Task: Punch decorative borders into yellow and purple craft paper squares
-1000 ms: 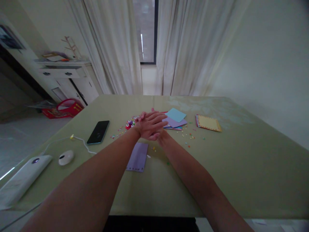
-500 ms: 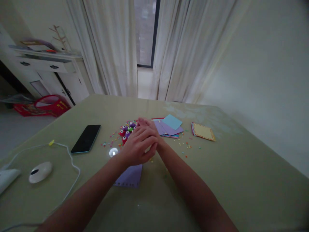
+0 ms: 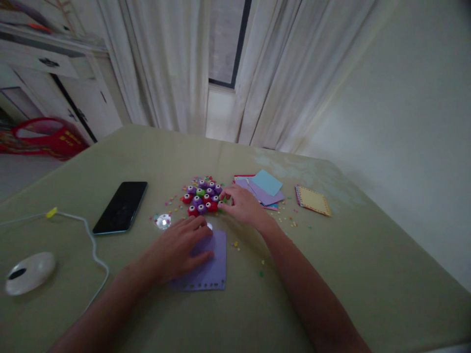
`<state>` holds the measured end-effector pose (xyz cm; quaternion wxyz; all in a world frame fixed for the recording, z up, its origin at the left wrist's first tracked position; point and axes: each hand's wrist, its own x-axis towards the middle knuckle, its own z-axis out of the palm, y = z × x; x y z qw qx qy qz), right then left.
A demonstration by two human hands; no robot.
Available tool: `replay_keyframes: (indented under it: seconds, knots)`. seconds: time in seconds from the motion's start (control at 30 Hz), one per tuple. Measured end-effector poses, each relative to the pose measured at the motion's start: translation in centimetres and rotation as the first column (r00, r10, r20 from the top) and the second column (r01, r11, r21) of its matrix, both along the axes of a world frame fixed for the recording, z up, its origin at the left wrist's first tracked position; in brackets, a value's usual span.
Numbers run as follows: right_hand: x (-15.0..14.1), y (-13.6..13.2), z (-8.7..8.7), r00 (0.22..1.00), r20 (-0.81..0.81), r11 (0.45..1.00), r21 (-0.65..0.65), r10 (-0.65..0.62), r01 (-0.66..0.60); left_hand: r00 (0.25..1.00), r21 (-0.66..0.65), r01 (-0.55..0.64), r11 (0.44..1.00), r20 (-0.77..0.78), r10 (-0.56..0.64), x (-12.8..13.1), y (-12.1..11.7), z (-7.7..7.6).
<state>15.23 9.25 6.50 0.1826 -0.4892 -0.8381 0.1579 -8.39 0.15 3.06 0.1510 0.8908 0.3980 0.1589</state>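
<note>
My left hand point(image 3: 186, 247) lies spread and palm down over a purple sheet point(image 3: 215, 264) with a row of holes along its near edge. The hand hides the sheet's left part. Beyond it is a cluster of small round one-eyed figures point(image 3: 197, 200) in red, purple and green. At the cluster's right side is my right hand point(image 3: 239, 203), thumb and index finger apart around a green figure point(image 3: 221, 204); no firm grip shows. A shiny clear round piece point(image 3: 163, 221) sits left of the sheet, and a small white round thing point(image 3: 209, 226) touches its top edge.
Stacked blue and purple papers point(image 3: 267, 184) lie right of the figures, with a yellow card pile point(image 3: 312, 200) farther right. Tiny colored bits point(image 3: 293, 224) are scattered around. On the left are a black phone point(image 3: 121, 208), a white cable point(image 3: 90, 235) and a white oval device point(image 3: 31, 272).
My clasped hands have come apart. The left came down onto the purple sheet, and the right went to the figures. My view has shifted, with the phone and oval device now farther left.
</note>
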Motion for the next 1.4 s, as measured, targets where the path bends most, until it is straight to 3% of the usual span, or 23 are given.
replay_keyframes:
  seconds: [0.1,0.33,0.47,0.6,0.7,0.83,1.03,1.2,1.3,1.4]
  knots:
    - [-0.3,-0.4,0.0,0.995,0.094,0.999,-0.028,0.018,-0.016,0.999,-0.079,0.035,0.996,0.023,-0.033,0.1,-0.2,0.8]
    - [0.9,-0.9,0.0,0.971,0.222,0.996,-0.008,-0.089,0.093,0.998,-0.147,0.060,0.987,0.024,-0.057,0.7,-0.4,1.3]
    - [3.3,-2.2,-0.6,0.990,0.106,0.991,-0.086,-0.095,0.104,0.997,-0.134,0.077,0.988,0.014,-0.076,1.1,-0.7,0.9]
    - [6.1,-5.1,-1.3,0.996,0.035,0.991,-0.106,-0.083,0.086,0.996,-0.111,0.089,0.990,0.010,-0.088,1.4,-0.6,-0.1]
    - [7.6,-7.9,-2.0,0.997,-0.015,0.992,-0.100,-0.082,0.080,1.000,-0.057,0.020,0.998,-0.013,-0.021,1.7,-0.5,-1.2]
    - [8.5,-10.3,-3.0,0.969,-0.205,0.987,-0.117,-0.136,0.113,0.995,0.054,-0.080,0.995,-0.052,0.083,1.9,-0.5,-2.1]
    - [8.4,-10.6,-3.4,0.963,-0.243,0.985,-0.156,-0.115,0.078,0.993,0.112,-0.117,0.987,-0.021,0.120,2.2,-0.6,-2.0]
    - [8.7,-10.5,-3.4,0.949,-0.294,0.979,-0.196,-0.113,0.056,0.999,0.111,-0.003,0.994,-0.034,0.006,2.3,-0.9,-2.4]
    - [8.6,-10.6,-3.4,0.915,-0.373,0.967,-0.249,-0.151,0.058,0.999,0.104,0.001,0.995,-0.034,0.002,2.3,-1.0,-2.7]
    - [8.0,-11.0,-3.3,0.832,-0.502,0.929,-0.368,-0.237,0.043,1.000,0.093,-0.022,0.995,-0.019,0.024,2.3,-1.0,-2.8]
